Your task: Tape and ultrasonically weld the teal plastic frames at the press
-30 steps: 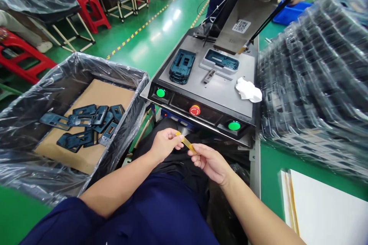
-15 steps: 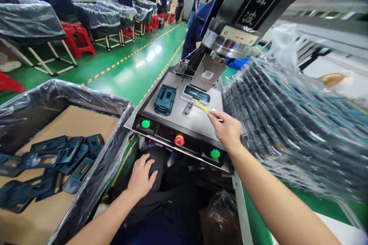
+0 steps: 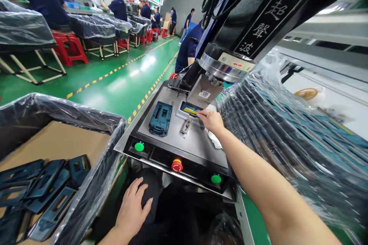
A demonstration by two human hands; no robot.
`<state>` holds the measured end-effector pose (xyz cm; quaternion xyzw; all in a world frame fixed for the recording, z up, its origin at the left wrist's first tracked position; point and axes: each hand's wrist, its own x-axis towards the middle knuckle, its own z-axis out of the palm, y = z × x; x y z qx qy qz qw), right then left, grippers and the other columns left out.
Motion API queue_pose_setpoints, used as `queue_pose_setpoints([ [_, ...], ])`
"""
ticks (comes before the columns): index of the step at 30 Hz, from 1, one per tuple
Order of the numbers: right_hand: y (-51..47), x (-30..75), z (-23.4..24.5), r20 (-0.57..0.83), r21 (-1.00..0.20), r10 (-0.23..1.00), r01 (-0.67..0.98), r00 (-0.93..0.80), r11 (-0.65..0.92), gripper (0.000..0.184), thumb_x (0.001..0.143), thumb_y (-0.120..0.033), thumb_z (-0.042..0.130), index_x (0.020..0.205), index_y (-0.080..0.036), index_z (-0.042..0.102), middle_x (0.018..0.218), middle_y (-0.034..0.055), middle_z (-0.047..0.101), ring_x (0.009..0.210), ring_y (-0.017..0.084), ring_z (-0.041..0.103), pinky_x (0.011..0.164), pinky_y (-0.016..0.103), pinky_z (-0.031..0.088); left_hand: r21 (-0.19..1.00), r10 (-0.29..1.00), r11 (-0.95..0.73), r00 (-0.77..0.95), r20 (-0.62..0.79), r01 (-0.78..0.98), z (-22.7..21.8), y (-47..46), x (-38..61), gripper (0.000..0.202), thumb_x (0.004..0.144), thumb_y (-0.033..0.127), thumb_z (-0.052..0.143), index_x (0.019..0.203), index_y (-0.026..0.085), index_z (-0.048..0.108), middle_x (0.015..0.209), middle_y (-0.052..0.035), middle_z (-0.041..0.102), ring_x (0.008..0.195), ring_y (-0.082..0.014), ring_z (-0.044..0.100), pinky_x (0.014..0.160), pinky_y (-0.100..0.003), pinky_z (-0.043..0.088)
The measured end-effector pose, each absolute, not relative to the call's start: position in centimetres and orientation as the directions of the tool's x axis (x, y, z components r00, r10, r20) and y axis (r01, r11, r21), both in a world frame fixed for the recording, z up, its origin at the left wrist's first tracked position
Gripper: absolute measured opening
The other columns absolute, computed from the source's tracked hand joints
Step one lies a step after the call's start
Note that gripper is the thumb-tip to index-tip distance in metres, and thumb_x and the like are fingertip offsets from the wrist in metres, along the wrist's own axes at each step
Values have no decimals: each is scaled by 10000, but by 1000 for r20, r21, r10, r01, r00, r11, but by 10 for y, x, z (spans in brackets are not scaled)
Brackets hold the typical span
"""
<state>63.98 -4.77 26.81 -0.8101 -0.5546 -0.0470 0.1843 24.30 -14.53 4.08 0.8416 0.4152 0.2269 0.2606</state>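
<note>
My right hand (image 3: 212, 121) pinches the near end of a thin yellow strip (image 3: 190, 111). The strip lies over a dark teal plastic part (image 3: 186, 105) seated in a white fixture (image 3: 179, 114). Right above that fixture hangs the metal block (image 3: 198, 93) of a press, a label stuck on its face. My left hand (image 3: 132, 203) rests on my knee with the fingers spread, holding nothing. A second teal plastic housing (image 3: 161, 119) lies on the metal plate, left of the fixture. A small metal clamp piece (image 3: 186, 126) sits in front of the fixture.
Two green buttons (image 3: 139, 146) and a red stop button (image 3: 177, 165) line the machine's front edge. At left stands a plastic-lined bin (image 3: 115, 122) with dark frames (image 3: 54, 183). Stacked wrapped trays (image 3: 276, 134) fill the right. A co-worker (image 3: 188, 51) sits behind the machine.
My right hand has moved forward with the yellow strip, bringing it from over the clamp piece to the part in the fixture. My left hand stays on my knee. The view has shifted.
</note>
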Motion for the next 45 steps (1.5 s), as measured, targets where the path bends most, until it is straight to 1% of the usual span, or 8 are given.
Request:
queue_pose_setpoints([
  [7, -51, 644, 258, 315, -256, 901, 941, 297, -221, 223, 896, -316, 561, 983, -252, 756, 1068, 17, 727, 1009, 196, 660, 921, 309, 496, 626, 820, -509, 553, 146, 590, 41, -143, 247, 346, 859, 394, 558, 1152, 239, 658, 1328, -103, 557, 1231, -299, 545, 1018, -485, 496],
  [13, -44, 639, 253, 306, -156, 924, 970, 227, -187, 260, 924, -300, 522, 1022, -225, 751, 1052, 58, 729, 1018, 222, 651, 939, 335, 485, 625, 823, -511, 547, 155, 591, 42, -143, 249, 345, 844, 402, 575, 1135, 245, 671, 1318, -101, 570, 1217, -305, 557, 996, -476, 515],
  [24, -44, 635, 248, 269, -94, 953, 988, 142, -120, 315, 946, -250, 468, 1120, -161, 715, 1141, 118, 675, 1081, 243, 607, 994, 347, 454, 583, 806, -560, 550, 219, 589, 33, -143, 248, 350, 858, 428, 568, 1138, 238, 658, 1313, -103, 570, 1197, -289, 569, 959, -473, 536],
  [30, -53, 626, 251, 262, 145, 960, 980, 96, -137, 392, 965, -400, 460, 1242, -195, 649, 1280, 129, 594, 1140, 271, 567, 1015, 397, 434, 576, 803, -572, 543, 246, 585, 30, -142, 247, 344, 848, 432, 580, 1132, 253, 654, 1305, -87, 576, 1177, -288, 583, 931, -457, 549],
  [32, -55, 624, 253, 245, 184, 963, 969, 116, -164, 405, 963, -429, 463, 1257, -212, 637, 1322, 128, 569, 1157, 285, 559, 999, 415, 438, 574, 802, -574, 543, 249, 584, 30, -142, 246, 343, 850, 431, 578, 1135, 255, 652, 1305, -85, 576, 1175, -285, 585, 930, -452, 549],
  [34, -56, 624, 253, 224, 170, 964, 969, 141, -181, 402, 965, -436, 458, 1249, -216, 639, 1327, 118, 570, 1155, 276, 564, 991, 409, 439, 574, 801, -576, 543, 252, 582, 29, -142, 246, 343, 851, 430, 577, 1135, 254, 651, 1307, -85, 573, 1174, -282, 585, 934, -448, 547],
  [39, -53, 622, 252, 212, 25, 950, 971, 228, -239, 375, 959, -437, 475, 1192, -226, 679, 1274, 89, 611, 1143, 237, 574, 1023, 371, 417, 586, 803, -573, 537, 259, 573, 25, -142, 247, 344, 850, 434, 579, 1133, 252, 653, 1299, -86, 577, 1175, -278, 584, 948, -448, 540],
  [45, -39, 611, 247, 182, -121, 903, 920, 390, -373, 451, 941, -534, 462, 1193, -237, 689, 1323, 104, 571, 1293, 254, 453, 1106, 393, 334, 591, 808, -562, 534, 247, 578, 21, -141, 249, 349, 841, 446, 586, 1128, 261, 658, 1306, -78, 578, 1178, -287, 581, 957, -464, 532],
])
